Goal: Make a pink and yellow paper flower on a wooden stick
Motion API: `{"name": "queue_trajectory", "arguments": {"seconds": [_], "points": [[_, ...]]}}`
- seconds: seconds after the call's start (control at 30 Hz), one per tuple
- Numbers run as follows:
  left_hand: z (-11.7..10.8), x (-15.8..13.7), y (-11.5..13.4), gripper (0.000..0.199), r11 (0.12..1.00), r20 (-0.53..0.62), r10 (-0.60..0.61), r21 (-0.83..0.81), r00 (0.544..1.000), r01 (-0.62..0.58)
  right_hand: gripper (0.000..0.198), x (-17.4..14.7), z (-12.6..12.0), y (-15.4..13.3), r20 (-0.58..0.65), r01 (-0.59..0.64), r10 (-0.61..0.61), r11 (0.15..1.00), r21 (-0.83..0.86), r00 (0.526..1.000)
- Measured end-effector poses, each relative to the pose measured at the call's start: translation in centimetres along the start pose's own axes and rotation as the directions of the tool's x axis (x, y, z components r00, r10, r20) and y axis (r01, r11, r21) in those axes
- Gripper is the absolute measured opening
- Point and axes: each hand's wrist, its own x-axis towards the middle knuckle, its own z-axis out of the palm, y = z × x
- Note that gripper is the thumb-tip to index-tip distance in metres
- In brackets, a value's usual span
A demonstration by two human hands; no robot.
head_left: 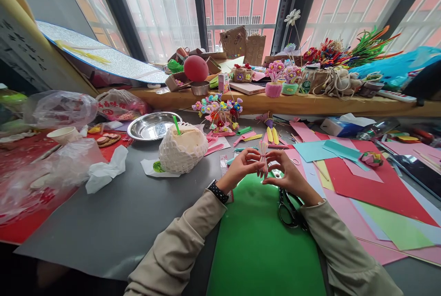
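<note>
Between my two hands is a small bundle of folded pink paper (263, 149), pinched in at its middle and fanned out at the top. The fingers of my left hand (247, 163) close on it from the left. From the other side my right hand (284, 172) grips it with thumb and fingertips. Both hands hover over the upper end of a glossy green mat (268, 236). Black-handled scissors (289, 211) lie on the mat under my right wrist. A ruler (225, 172) is partly hidden behind my left wrist.
A net-wrapped coconut with a straw (182, 149) and a steel plate (153, 126) stand left. Coloured paper sheets (382, 186) cover the right side. A small paper figure (271, 131) lies beyond my hands. Craft flowers (220, 112) stand before the crowded window ledge (151, 101).
</note>
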Motion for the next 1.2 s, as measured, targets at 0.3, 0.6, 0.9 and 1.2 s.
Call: {"name": "queue_trajectory", "arguments": {"seconds": [0.3, 0.6, 0.9, 1.2], "points": [[-0.60, -0.24, 0.70, 0.054, 0.997, 0.198, 0.018, 0.075, 0.980, -0.034, 0.060, -0.07, -0.32, -0.07, -0.012, 0.013, -0.013, 1.000, 0.014, 1.000], [-0.54, -0.25, 0.91, 0.054, 0.994, 0.172, 0.005, 0.110, 0.985, -0.025, 0.060, -0.13, -0.34, 0.03, 0.018, 0.036, -0.037, 0.999, 0.029, 0.999], [-0.64, -0.28, 0.76, 0.053, 0.990, 0.179, 0.018, 0.134, 0.984, -0.043, 0.060, -0.16, -0.34, -0.06, 0.044, 0.040, -0.041, 0.998, 0.041, 0.998], [-0.69, -0.33, 0.62, 0.055, 0.992, 0.191, 0.015, 0.123, 0.982, -0.039, 0.061, -0.20, -0.46, -0.14, 0.058, 0.033, -0.035, 0.999, 0.029, 0.998]]}}
